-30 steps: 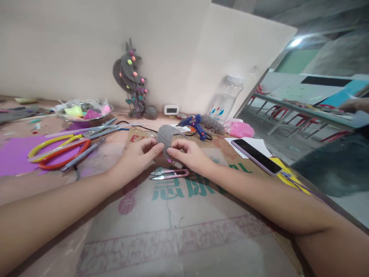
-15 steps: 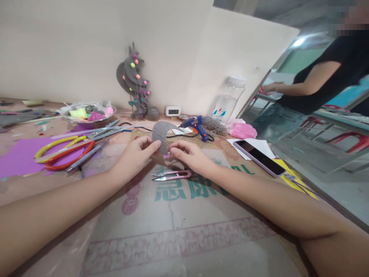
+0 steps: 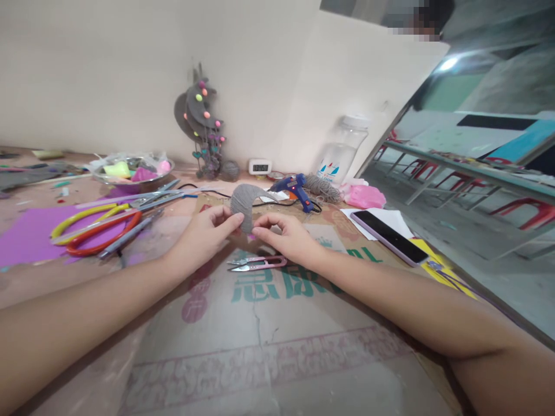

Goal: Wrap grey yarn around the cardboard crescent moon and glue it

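A grey yarn-wrapped crescent [image 3: 243, 202] is held upright over the cardboard [image 3: 208, 346]. My left hand [image 3: 208, 231] pinches its left edge between thumb and fingers. My right hand [image 3: 288, 234] is closed at the crescent's lower right edge, thumb and fingertips together; what they pinch there is too small to make out. A bit of pink shows beneath the crescent's lower end. Pink-handled thread snips [image 3: 260, 263] lie on the cardboard just below my hands.
Behind are a blue glue gun [image 3: 297, 189], grey yarn [image 3: 323, 188], a bottle [image 3: 342, 150] and a small clock [image 3: 260, 167]. Scissors [image 3: 104, 228] and a metal bowl [image 3: 134, 182] sit left; a phone [image 3: 388, 237] lies right. A decorated moon [image 3: 199, 115] stands against the wall.
The person at the right has moved away from the near tables, with only part of a head now showing above the partition. My right fingertips have closed together; the crescent has shifted slightly.
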The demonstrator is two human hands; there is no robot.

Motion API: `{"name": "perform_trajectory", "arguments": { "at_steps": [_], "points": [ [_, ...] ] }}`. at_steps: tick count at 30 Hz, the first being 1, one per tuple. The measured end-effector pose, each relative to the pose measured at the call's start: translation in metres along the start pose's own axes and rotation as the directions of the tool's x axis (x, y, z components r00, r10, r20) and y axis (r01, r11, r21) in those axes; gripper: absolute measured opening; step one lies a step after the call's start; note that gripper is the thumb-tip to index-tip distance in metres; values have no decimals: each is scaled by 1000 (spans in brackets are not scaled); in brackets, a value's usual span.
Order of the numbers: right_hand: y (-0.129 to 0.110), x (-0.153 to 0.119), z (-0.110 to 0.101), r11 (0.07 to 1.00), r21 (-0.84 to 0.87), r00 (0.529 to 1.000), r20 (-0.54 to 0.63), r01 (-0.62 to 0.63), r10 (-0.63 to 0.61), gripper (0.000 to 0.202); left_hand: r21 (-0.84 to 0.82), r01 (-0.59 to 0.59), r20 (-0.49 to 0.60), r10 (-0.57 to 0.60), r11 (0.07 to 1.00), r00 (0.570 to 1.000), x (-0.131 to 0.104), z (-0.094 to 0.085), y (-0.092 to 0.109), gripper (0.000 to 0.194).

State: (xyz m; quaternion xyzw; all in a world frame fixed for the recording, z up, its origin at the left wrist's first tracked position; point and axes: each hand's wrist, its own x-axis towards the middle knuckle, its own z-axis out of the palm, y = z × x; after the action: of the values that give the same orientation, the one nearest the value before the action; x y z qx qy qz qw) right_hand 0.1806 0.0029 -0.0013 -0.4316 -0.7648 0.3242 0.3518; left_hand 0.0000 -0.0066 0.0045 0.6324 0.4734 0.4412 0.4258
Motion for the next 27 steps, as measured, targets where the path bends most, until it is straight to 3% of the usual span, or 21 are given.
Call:
{"name": "perform_trajectory", "arguments": {
  "at_steps": [3,6,9,13,16,20,24,27],
  "points": [
    [5,2,-3,995,91,999,-15,30,-28,29,-25,12,5,-12,1000,1000,2,0,-2,28],
    [10,6,-7,993,110,989,-146,48,-31,31,-50,2,-6,-2,999,1000,3,-1,-5,31],
    [12,8,-10,998,60,973,-231,-10,23,24,-48,0,-11,-1,999,1000,3,-1,-6,32],
    [10,9,-10,991,97,970,-215,-95,114,20,-85,-6,41,10,996,999,3,-1,-8,30],
    [8,10,-9,988,148,987,-144,-46,67,22,-173,-17,124,39,985,991,3,0,-11,28],
    [3,14,-7,954,291,995,46,74,-92,26,-287,36,229,32,957,973,3,2,-16,26],
    [-2,14,1,834,550,974,206,-40,-89,33,-336,72,286,29,939,958,3,4,-18,25],
    [-2,13,5,771,625,965,257,-119,-59,35,-284,34,295,54,958,954,3,4,-14,23]
  ]
}}
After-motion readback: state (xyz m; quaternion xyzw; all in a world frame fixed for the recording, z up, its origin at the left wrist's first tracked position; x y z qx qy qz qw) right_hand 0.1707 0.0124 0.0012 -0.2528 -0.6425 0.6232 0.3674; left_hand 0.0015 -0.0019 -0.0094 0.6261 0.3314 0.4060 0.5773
